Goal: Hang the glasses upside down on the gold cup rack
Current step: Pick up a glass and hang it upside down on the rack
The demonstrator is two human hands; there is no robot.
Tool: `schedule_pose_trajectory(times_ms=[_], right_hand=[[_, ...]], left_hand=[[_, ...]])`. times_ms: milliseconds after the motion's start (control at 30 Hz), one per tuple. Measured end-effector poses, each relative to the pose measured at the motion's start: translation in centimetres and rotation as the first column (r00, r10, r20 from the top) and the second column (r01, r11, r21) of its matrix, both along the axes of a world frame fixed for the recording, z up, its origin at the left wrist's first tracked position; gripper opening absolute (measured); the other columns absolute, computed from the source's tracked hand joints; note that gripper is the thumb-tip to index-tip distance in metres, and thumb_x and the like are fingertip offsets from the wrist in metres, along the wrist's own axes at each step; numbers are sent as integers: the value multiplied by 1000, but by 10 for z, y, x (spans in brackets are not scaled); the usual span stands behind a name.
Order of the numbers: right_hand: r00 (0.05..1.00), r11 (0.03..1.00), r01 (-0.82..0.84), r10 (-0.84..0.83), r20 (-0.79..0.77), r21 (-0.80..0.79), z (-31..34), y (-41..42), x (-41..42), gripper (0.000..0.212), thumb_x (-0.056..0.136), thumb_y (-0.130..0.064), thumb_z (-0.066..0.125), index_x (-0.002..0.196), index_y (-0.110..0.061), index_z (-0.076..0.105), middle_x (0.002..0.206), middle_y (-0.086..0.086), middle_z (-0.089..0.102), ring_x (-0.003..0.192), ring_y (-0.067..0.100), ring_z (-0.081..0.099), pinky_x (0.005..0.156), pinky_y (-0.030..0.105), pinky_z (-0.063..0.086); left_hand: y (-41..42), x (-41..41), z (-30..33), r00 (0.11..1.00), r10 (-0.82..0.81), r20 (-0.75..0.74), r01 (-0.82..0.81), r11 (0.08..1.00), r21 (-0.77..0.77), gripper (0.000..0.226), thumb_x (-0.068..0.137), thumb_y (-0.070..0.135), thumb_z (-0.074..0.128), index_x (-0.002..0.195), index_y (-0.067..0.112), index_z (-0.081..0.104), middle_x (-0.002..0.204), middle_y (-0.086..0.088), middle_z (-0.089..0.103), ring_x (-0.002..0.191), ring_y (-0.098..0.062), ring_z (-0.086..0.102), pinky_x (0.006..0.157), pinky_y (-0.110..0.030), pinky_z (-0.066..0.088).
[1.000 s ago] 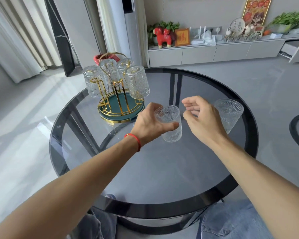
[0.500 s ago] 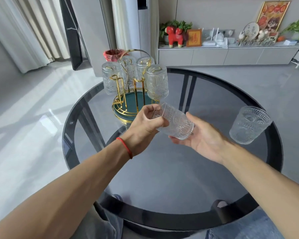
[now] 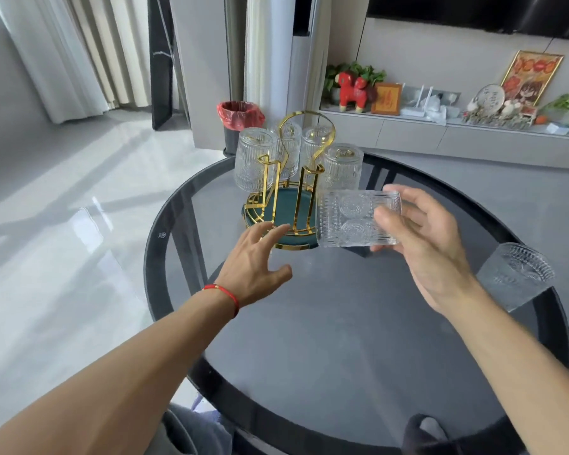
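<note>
The gold cup rack with a green base stands at the far side of the round glass table. Several ribbed glasses hang upside down on its prongs. My right hand holds another patterned glass on its side, just right of the rack's base, mouth pointing left. My left hand hovers with fingers spread, its fingertips at the front rim of the rack's base, holding nothing. One more glass stands upright near the table's right edge.
A bin with a red liner stands on the floor behind the table. A low white cabinet with ornaments and plants runs along the back wall. My knees show under the table's near edge.
The left hand has let go of the glass and moved left toward the rack's base. The right hand now holds the glass alone, turned sideways and nearer the rack.
</note>
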State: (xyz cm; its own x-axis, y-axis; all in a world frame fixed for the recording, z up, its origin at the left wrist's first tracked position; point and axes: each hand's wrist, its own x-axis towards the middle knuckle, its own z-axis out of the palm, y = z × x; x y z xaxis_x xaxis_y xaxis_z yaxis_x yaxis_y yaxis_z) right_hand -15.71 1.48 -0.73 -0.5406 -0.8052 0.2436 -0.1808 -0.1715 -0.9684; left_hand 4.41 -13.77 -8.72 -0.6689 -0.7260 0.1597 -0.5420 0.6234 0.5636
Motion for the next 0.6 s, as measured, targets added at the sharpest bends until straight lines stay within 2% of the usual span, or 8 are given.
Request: schedule_pose_trajectory(times_ms=[33, 100, 167, 233, 300, 367, 600], right_hand=[[998, 999, 21, -23, -50, -33, 8, -8, 7, 52, 85, -31, 81, 131, -16, 63, 123, 8, 75, 104, 15, 75, 74, 40, 63], [972, 992, 88, -105, -211, -88, 24, -28, 21, 50, 87, -31, 79, 132, -16, 63, 128, 6, 72, 116, 17, 71, 92, 48, 61], [898, 982, 144, -183, -401, -126, 43, -49, 35, 54, 88, -38, 78, 135, -16, 62, 134, 2, 69, 124, 14, 65, 107, 38, 53], [783, 976, 164, -216, -583, -142, 62, -71, 47, 59, 87, -43, 74, 137, -14, 61, 137, 0, 68, 124, 10, 61, 107, 21, 46], [686, 983, 161, -176, -706, -88, 75, -94, 55, 61, 88, -44, 73, 139, -14, 60, 138, 3, 67, 127, 16, 60, 108, 26, 44], [629, 987, 160, -95, -771, 9, 81, -113, 59, 64, 88, -45, 71, 143, -16, 57, 142, 6, 64, 132, 23, 57, 113, 36, 43], [554, 969, 178, 43, -832, 169, 75, -149, 66, 68, 90, -46, 69, 149, -17, 54, 148, 13, 59, 142, 31, 49, 116, 39, 37]], left_hand=[[-1, 0, -2, 1000, 1, 10, -1, 1000, -6, 74, 89, 31, 71, 156, 24, 39, 158, -12, 39, 147, -31, 34, 120, -48, 36], [-3, 1, -5, 1000, 9, 13, -9, 1000, -29, 75, 88, 31, 71, 156, 24, 39, 157, -12, 39, 145, -32, 37, 117, -48, 39], [-4, -1, -8, 1000, 13, 24, -12, 999, -40, 76, 88, 33, 70, 156, 25, 38, 158, -12, 37, 145, -33, 37, 117, -47, 40], [-5, -1, -12, 999, 11, 53, -9, 999, -44, 78, 86, 33, 71, 156, 25, 37, 161, -12, 32, 146, -34, 36, 116, -49, 41], [-7, 0, -15, 997, 9, 72, -5, 998, -57, 80, 85, 33, 72, 156, 25, 35, 162, -12, 30, 145, -34, 37, 115, -49, 43], [-8, -1, -16, 997, 12, 80, -7, 998, -69, 80, 85, 32, 72, 156, 26, 34, 162, -11, 29, 145, -34, 37, 115, -49, 44], [-8, -4, -18, 994, 35, 101, -26, 996, -83, 80, 85, 31, 71, 156, 26, 34, 163, -10, 28, 146, -34, 35, 114, -52, 44]])
